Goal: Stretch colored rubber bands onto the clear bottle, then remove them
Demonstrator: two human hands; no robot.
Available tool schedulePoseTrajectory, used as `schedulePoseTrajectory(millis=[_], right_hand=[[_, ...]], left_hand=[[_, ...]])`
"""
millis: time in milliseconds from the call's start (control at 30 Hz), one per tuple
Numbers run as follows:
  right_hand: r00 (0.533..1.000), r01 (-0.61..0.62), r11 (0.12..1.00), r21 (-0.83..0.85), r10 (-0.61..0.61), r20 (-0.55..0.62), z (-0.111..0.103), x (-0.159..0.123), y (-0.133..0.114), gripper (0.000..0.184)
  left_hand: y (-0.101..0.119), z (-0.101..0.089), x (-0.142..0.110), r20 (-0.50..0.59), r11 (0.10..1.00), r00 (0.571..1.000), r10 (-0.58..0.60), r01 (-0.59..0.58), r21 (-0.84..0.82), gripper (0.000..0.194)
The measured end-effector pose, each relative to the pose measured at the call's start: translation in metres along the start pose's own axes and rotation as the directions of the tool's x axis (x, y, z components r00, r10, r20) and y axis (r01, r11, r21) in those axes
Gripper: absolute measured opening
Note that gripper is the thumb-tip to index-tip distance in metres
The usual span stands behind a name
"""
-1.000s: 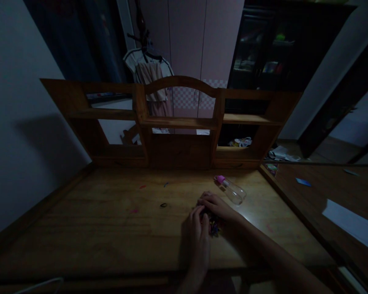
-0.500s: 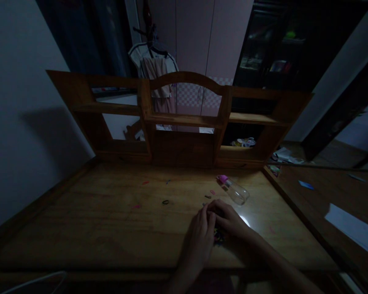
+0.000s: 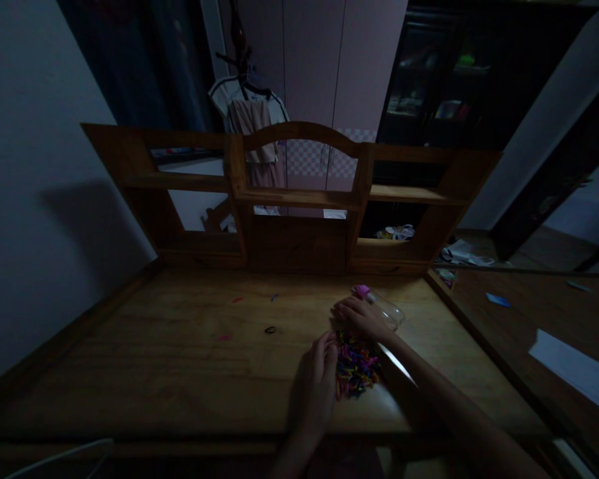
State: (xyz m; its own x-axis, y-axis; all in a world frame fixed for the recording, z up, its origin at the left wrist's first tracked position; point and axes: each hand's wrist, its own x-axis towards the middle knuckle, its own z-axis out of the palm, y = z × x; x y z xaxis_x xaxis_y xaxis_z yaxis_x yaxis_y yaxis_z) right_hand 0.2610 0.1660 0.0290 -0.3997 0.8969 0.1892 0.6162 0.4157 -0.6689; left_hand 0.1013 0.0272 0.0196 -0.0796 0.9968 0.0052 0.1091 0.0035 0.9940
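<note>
A pile of small colourful elastic bands (image 3: 357,366) lies on the wooden desk (image 3: 194,372). Along the pile's left side rests my left hand (image 3: 319,366), its fingers stretched out and slightly curved, touching the bands' edge. My right hand (image 3: 363,317) lies palm down at the far side of the pile, fingers extended; what is under it is hidden. Just behind that hand, a clear bottle (image 3: 390,311) with a pink cap (image 3: 363,291) lies on its side, partly covered. Single bands are scattered to the left: a black one (image 3: 270,330), a red one (image 3: 237,300), a blue one (image 3: 274,297) and a pink one (image 3: 224,337).
A wooden shelf unit (image 3: 299,197) rises along the desk's back edge. At the left is a wall (image 3: 30,199). Another wooden surface (image 3: 519,332) on the right carries white paper (image 3: 574,369) and a blue card (image 3: 498,300). A white cable (image 3: 64,456) is at the lower left.
My hands were together over the pile and have parted. The right hand has moved away from me to the pile's far side, covering loose bands there. More of the pile is uncovered.
</note>
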Motion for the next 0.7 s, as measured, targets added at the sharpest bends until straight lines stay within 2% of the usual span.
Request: schedulePoseTrajectory(millis=[133,200,300,400,500,600,700], right_hand=[[0.993,0.056,0.998,0.027,-0.058,0.101,0.007,-0.009,-0.012,0.036],[0.990,0.056,0.998,0.028,-0.060,0.126,0.004,-0.020,-0.017,0.036],[0.985,0.033,0.999,0.041,-0.039,0.167,-0.003,-0.039,-0.023,0.036],[0.981,-0.017,0.999,0.039,0.010,0.192,-0.009,-0.057,-0.026,0.034],[0.976,-0.040,0.998,0.053,0.028,0.215,-0.014,-0.067,-0.029,0.031],[0.976,-0.021,0.998,0.057,0.008,0.217,-0.017,-0.071,-0.033,0.026],[0.979,0.009,0.999,0.045,-0.018,0.203,-0.018,-0.073,-0.037,0.023]], left_hand=[[-0.004,-0.005,0.002,-0.033,0.999,0.999,0.003,-0.004,-0.049,0.043],[-0.002,-0.017,0.005,-0.074,0.999,0.997,0.038,-0.036,0.031,0.042],[0.002,-0.053,0.017,-0.137,0.947,0.979,0.150,-0.103,0.305,0.037],[0.000,-0.094,0.036,-0.192,0.815,0.947,0.257,-0.106,0.569,0.032],[-0.014,-0.120,0.055,-0.182,0.682,0.941,0.286,-0.066,0.728,0.029],[-0.029,-0.123,0.064,-0.119,0.629,0.952,0.283,-0.091,0.772,0.025],[-0.033,-0.110,0.060,-0.032,0.668,0.968,0.250,-0.148,0.729,0.024]])
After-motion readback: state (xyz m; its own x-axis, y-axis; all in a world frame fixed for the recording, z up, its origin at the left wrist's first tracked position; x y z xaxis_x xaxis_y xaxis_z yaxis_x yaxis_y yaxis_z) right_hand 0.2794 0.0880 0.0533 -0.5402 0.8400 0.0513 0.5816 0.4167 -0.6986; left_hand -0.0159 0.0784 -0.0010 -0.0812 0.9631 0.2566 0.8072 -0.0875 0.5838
